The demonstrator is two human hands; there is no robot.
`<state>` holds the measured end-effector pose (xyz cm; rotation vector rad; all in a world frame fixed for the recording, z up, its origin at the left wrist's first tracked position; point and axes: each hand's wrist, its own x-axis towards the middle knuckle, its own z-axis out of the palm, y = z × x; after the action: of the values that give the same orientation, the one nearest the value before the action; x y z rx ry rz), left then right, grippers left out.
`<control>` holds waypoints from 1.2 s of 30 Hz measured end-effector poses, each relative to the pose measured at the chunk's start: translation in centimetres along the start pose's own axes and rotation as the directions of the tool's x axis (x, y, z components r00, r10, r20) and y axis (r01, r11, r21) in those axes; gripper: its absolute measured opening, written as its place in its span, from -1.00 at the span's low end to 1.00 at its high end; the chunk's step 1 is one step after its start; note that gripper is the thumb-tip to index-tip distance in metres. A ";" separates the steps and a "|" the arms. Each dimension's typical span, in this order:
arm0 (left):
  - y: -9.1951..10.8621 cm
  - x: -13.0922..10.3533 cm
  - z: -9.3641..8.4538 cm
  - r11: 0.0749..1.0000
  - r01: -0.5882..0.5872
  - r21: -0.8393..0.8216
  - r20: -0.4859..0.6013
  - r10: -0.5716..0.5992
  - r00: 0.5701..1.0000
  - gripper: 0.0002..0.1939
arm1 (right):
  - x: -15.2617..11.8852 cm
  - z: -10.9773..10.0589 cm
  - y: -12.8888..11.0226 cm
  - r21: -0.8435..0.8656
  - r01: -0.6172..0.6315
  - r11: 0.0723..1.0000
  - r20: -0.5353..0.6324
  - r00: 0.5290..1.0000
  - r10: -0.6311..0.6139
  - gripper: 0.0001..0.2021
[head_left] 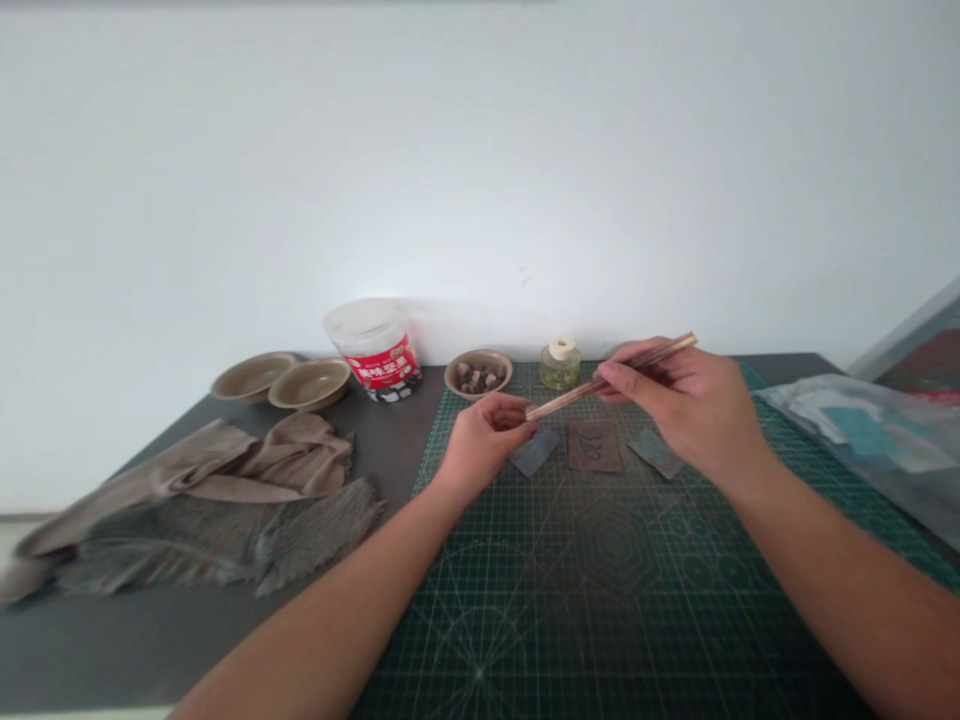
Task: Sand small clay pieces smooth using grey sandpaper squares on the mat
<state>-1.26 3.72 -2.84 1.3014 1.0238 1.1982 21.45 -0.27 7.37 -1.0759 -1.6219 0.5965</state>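
Above the green cutting mat (525,560), a pair of wooden chopsticks (566,397) slants up to the right between my hands. My left hand (487,437) is closed in a pinch at the lower end of the chopsticks. Around their upper part, my right hand (686,400) is closed, with the thick end sticking out past it. Small flat patches lie on the mat beneath: a blue-grey one (535,455) by my left fingers, a brown one (595,446) with dark line marks, and a greyish one (655,453) partly covered by my right hand.
At the back stand a bowl of brown lumps (480,378), a small glass bottle (560,368) and a red-labelled plastic tub (379,355). Two brown bowls (309,384) and crumpled cloths (255,470) lie left. A clear plastic bag (862,425) lies right.
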 end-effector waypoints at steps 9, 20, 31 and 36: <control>0.5 -0.2 0.1 1.000 -0.005 0.023 0.016 0.004 1.000 -0.62 | -0.1 -0.1 0.4 -0.077 -0.004 0.997 -0.017 1.000 0.003 -0.81; -0.2 0.3 -0.3 1.000 0.003 -0.022 0.035 -0.002 0.999 -0.62 | 0.1 -0.5 1.0 -0.014 -0.019 1.000 -0.041 0.999 0.018 -0.80; -0.6 0.3 -0.4 0.999 -0.035 -0.020 0.059 0.036 0.998 -0.67 | 7.0 -1.7 3.8 -0.212 0.089 0.973 -0.244 0.960 -0.140 -0.74; -0.4 0.2 -0.3 0.999 -0.021 -0.027 0.056 0.022 0.998 -0.66 | 7.9 -1.4 5.5 -0.358 0.082 0.930 -0.177 0.972 -0.154 -0.74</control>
<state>-1.47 4.04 -3.25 1.3213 0.9529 1.1807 24.33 8.96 7.23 -1.2409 -1.6328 0.1106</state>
